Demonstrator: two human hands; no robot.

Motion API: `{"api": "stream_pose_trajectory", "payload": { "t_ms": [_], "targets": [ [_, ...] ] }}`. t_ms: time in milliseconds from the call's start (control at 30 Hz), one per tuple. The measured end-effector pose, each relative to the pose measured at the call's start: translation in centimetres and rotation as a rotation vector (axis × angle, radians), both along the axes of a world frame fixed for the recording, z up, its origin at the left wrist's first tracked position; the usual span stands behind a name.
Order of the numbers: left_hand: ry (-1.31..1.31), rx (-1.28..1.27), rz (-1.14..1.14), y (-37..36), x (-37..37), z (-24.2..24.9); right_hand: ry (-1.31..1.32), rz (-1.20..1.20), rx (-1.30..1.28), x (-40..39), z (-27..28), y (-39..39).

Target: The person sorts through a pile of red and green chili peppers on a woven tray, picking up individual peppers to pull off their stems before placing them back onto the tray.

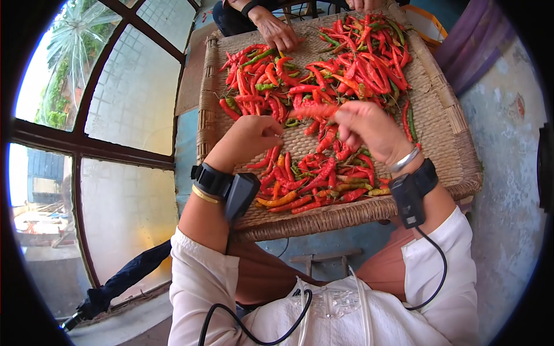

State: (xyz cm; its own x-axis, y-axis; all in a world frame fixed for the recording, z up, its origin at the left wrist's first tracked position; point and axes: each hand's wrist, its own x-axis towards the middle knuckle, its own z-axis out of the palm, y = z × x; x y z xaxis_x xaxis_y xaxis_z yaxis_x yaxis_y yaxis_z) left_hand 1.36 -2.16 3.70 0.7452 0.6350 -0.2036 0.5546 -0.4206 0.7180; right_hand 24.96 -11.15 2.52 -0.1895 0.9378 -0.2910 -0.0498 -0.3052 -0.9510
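My right hand (372, 130) is closed around one end of a red chili pepper (314, 111), which points left and looks smeared by motion. My left hand (248, 140) hovers just left of it, fingers curled in; whatever they pinch, if anything, is hidden. Both hands are above a woven tray (427, 98) with a thick braided rim. Beneath and beyond them lies a big heap of red chili peppers (369, 72), mixed with some green and orange ones. Nearer to me, a smaller pile of chili peppers (314, 181) rests by the front rim.
Across the tray, another person's hand (277, 30) touches the peppers, and more fingers (363, 4) show at the far edge. A framed window (130, 98) stands on the left, with a folded dark umbrella (130, 274) below. Black cables (441, 259) hang from my wrist devices.
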Motion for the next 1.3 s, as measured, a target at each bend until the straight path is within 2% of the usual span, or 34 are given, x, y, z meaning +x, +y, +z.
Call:
{"api": "stream_pose_trajectory", "payload": {
  "t_ms": [100, 133, 200, 267, 333, 400, 533, 600, 667, 700, 800, 867, 933, 1000, 1067, 1100, 1133, 1200, 1300],
  "targets": [
    [0.138, 0.149, 0.02, 1.4, -1.2, -2.7, 0.45, -0.371, 0.056, 2.0, -0.5, 0.4],
    [0.162, 0.174, 0.03, 1.6, -1.5, -3.4, 0.451, -0.371, 0.056, 2.0, -0.5, 0.4],
    [0.186, 0.2, 0.039, 1.8, -1.6, -4.5, 0.593, -0.587, -0.098, 1.9, 0.1, 0.2],
    [0.545, 0.331, -0.098, 1.6, -1.3, -5.2, 0.555, -0.464, -0.211, 1.6, -0.8, 0.1],
    [0.512, 0.326, -0.068, 0.8, -1.0, -5.3, 0.574, -0.307, -0.223, 1.0, -1.2, -0.1],
    [0.615, 0.36, 0.117, -0.1, 0.1, -5.2, 0.548, -0.291, -0.188, 0.0, -1.0, -0.4],
    [0.656, 0.476, 0.133, -1.2, 0.8, -5.3, 0.479, -0.259, -0.17, -0.8, -1.0, -0.3],
    [0.624, 0.497, 0.119, -0.8, 0.5, -6.5, 0.476, -0.231, -0.142, -0.8, -1.4, -0.4],
    [0.501, 0.342, 0.052, -0.6, 0.4, -6.8, 0.479, -0.23, -0.139, -0.8, -1.4, -0.4],
    [0.422, 0.343, -0.004, -0.7, 0.5, -6.8, 0.461, -0.216, -0.142, -0.9, -1.4, -0.4],
    [0.357, 0.257, 0.02, -1.2, 1.1, -6.4, 0.45, -0.216, -0.122, -1.3, -1.4, -0.5],
    [0.309, 0.238, 0.009, -1.1, 1.5, -5.8, 0.329, -0.19, -0.145, -1.5, -1.4, -0.4],
    [0.153, 0.117, 0.032, -1.3, 2.0, -4.6, 0.284, -0.192, -0.142, -1.6, -1.4, -0.4],
    [0.128, 0.098, 0.043, -1.7, 2.4, -3.7, 0.112, -0.156, -0.124, -2.1, -1.2, -0.4],
    [-0.155, -0.209, 0.146, -2.2, 2.6, -3.6, 0.028, -0.153, -0.065, -2.4, -2.2, -0.4],
    [-0.243, -0.369, 0.136, -2.5, 2.9, -3.2, -0.058, -0.12, 0.102, -2.7, -2.4, -0.4],
    [-0.243, -0.37, 0.135, -2.8, 3.2, -3.0, -0.144, -0.084, 0.267, -2.9, -2.5, -0.4],
    [-0.417, -0.531, 0.117, -3.6, 3.8, -2.8, -0.124, -0.085, 0.252, -2.9, -1.9, -0.9],
    [-0.452, -0.597, 0.128, -4.0, 4.0, -2.1, -0.055, -0.175, 0.148, -3.0, -1.2, -0.9]
  ]
}}
